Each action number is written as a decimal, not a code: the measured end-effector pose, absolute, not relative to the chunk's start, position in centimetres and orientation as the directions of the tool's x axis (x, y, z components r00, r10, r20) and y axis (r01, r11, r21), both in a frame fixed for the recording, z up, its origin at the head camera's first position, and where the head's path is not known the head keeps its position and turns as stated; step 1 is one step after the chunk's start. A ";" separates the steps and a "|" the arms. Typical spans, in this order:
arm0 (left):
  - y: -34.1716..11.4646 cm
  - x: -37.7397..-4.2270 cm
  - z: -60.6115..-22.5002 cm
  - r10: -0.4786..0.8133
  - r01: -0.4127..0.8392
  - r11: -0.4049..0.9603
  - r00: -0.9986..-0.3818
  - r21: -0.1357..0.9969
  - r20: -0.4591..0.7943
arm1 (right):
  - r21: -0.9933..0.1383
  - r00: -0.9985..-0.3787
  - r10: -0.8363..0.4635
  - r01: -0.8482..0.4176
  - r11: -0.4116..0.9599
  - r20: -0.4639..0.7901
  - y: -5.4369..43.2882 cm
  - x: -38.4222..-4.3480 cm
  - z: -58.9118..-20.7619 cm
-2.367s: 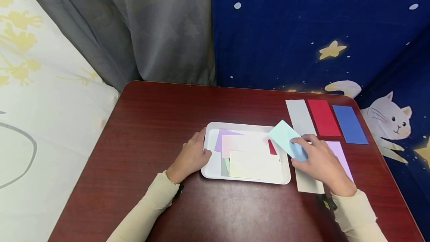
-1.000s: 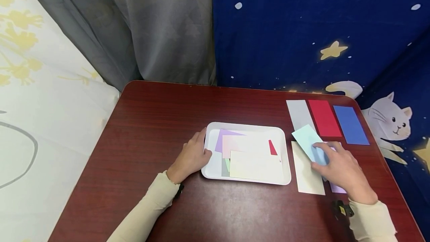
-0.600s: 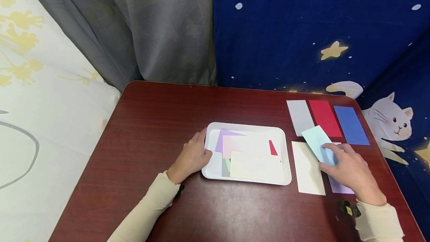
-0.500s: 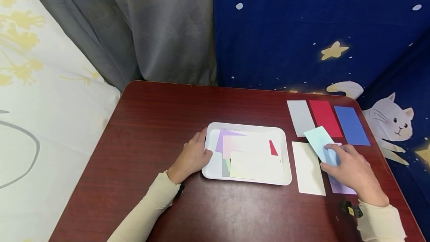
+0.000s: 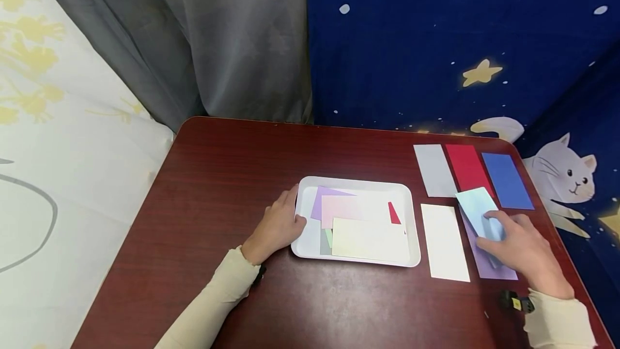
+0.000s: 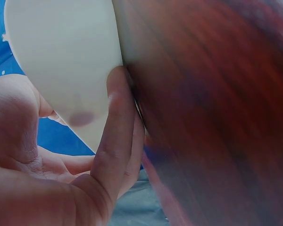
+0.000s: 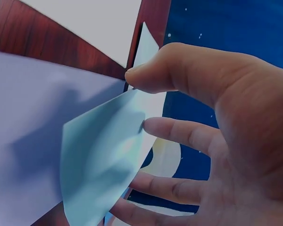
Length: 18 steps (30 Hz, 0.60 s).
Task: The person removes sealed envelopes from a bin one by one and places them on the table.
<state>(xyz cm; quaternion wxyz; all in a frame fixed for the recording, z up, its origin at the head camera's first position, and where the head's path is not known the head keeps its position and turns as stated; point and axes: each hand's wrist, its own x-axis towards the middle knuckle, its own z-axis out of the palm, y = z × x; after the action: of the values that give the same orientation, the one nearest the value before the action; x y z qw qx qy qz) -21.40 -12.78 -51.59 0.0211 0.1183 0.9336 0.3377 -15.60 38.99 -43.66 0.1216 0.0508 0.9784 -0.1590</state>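
In the head view my right hand (image 5: 525, 249) pinches a pale blue sheet of card (image 5: 477, 206) by its long edges, thumb on one side and fingers on the other. The card is bowed and tilted over a lilac card (image 5: 484, 263), which it partly hides. Its shadow falls on the lilac card (image 7: 28, 122) in the right wrist view. My left hand (image 5: 276, 225) grips the left end of a white tray (image 5: 304, 241), with the thumb at the rim. In the left wrist view a finger (image 6: 115, 127) lies along the tray's outer wall (image 6: 70, 52).
Inside the tray lie overlapping paper pieces: purple, pink (image 5: 339, 206), cream (image 5: 368, 238), grey, green and red (image 5: 394, 213). Flat on the table to the right are a cream card (image 5: 444, 244), a grey card (image 5: 433, 168), a red card (image 5: 467, 163) and a blue card (image 5: 507, 181).
My right hand has carried the pale blue card rightward from over the tray's right end, past the cream card, to over the lilac one. The left hand and tray have stayed put.
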 end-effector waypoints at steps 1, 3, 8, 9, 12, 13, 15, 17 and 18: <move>-12.8 -21.4 -51.5 0.234 0.204 0.744 -0.971 0.636 0.038 | -0.298 -0.964 0.064 0.142 0.944 -0.257 39.2 -15.6 -43.7; -12.7 -21.3 -51.4 0.233 0.204 0.744 -0.972 0.637 0.039 | -0.297 -0.961 0.071 0.151 0.943 -0.266 39.5 -15.6 -43.8; -12.7 -21.4 -51.1 0.241 0.219 0.754 -0.969 0.619 0.049 | -0.286 -0.955 0.092 0.176 0.942 -0.284 40.4 -15.5 -44.0; -12.7 -21.3 -50.9 0.242 0.218 0.756 -0.969 0.618 0.046 | -0.283 -0.954 0.098 0.181 0.942 -0.285 40.5 -15.5 -44.1; -12.6 -21.1 -50.3 0.236 0.206 0.751 -0.971 0.628 0.037 | -0.275 -0.950 0.136 0.216 0.937 -0.282 40.8 -15.4 -44.4; -12.6 -21.1 -50.4 0.232 0.202 0.747 -0.972 0.634 0.036 | -0.270 -0.948 0.153 0.230 0.935 -0.280 40.9 -15.4 -44.6; -12.6 -21.3 -51.0 0.227 0.196 0.748 -0.973 0.634 0.034 | -0.269 -0.944 0.186 0.260 0.927 -0.271 41.0 -15.2 -44.8; -12.8 -21.7 -52.3 0.223 0.207 0.753 -0.973 0.625 0.054 | -0.266 -0.936 0.218 0.292 0.919 -0.276 41.1 -15.0 -45.0; -12.8 -21.9 -52.9 0.222 0.211 0.753 -0.973 0.623 0.062 | -0.264 -0.932 0.229 0.304 0.915 -0.279 41.2 -14.9 -45.1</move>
<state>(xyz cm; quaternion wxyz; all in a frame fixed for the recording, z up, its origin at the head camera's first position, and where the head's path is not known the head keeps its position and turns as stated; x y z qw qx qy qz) -21.86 -12.83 -52.92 0.0078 0.1156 0.9363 0.3315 -14.95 41.24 -45.06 0.1221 0.1375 0.9709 -0.1535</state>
